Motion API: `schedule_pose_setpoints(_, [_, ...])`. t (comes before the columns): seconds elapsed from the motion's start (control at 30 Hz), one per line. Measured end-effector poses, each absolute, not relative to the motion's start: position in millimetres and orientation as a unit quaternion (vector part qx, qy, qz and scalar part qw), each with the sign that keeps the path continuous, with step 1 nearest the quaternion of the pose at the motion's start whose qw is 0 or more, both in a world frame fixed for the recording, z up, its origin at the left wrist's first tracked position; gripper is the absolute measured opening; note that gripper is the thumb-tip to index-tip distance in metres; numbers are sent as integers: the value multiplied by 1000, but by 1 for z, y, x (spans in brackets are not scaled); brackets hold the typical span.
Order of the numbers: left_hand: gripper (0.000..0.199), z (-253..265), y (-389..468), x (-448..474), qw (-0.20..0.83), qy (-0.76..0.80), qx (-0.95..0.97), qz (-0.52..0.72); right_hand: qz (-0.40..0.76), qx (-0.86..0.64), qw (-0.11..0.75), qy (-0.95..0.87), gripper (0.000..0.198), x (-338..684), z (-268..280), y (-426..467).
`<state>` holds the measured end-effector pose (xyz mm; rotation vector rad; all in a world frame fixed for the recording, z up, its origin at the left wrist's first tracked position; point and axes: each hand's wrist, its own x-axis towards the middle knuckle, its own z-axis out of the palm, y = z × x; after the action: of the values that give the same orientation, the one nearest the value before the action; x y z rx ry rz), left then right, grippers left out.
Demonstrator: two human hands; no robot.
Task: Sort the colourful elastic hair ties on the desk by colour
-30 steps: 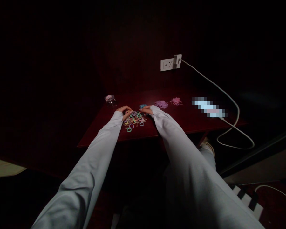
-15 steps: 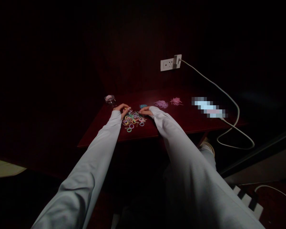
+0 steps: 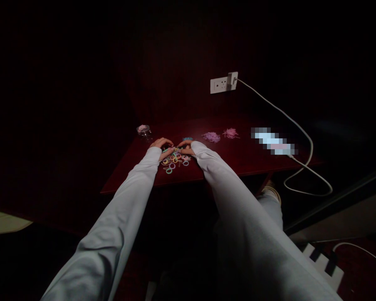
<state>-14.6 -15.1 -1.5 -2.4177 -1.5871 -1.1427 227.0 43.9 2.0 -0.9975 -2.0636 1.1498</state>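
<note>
A mixed pile of coloured hair ties (image 3: 176,159) lies on the dark red worktop (image 3: 128,167), near its front edge, with several rings loose on its near side. The left hand (image 3: 161,144) is at the pile's far left side, fingers curled over and touching the ties; the right hand (image 3: 186,147) is at its far right side, fingers bent inward, so the two sets of fingertips come close together above the pile. Whether either hand's fingers are pinching a tie or only touching the heap, I cannot tell: the pieces there are too small. Just beyond the pile, partly covered by the right hand, is a small blue heap (image 3: 187,139). A purple heap (image 3: 211,136) and then a pink heap (image 3: 231,133) lie to the pile's right and farther back. A clear jar (image 3: 144,131) with something pink at its top stands beyond the pile to the left. Well to the pile's right, a blurred-out bright object (image 3: 273,141) lies beside a white cable (image 3: 280,109), which runs up to a wall socket (image 3: 218,85).
</note>
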Motion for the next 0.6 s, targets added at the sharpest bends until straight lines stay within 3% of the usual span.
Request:
schedule_pose_setpoints(0.37, [28, -6, -15, -18, 29, -557, -789, -258, 436, -386, 245, -776, 38, 228, 5, 38])
schedule_pose_setpoints(0.6, [28, -1, -12, -19, 22, -558, -797, -232, 441, -384, 290, -758, 28, 226, -4, 47])
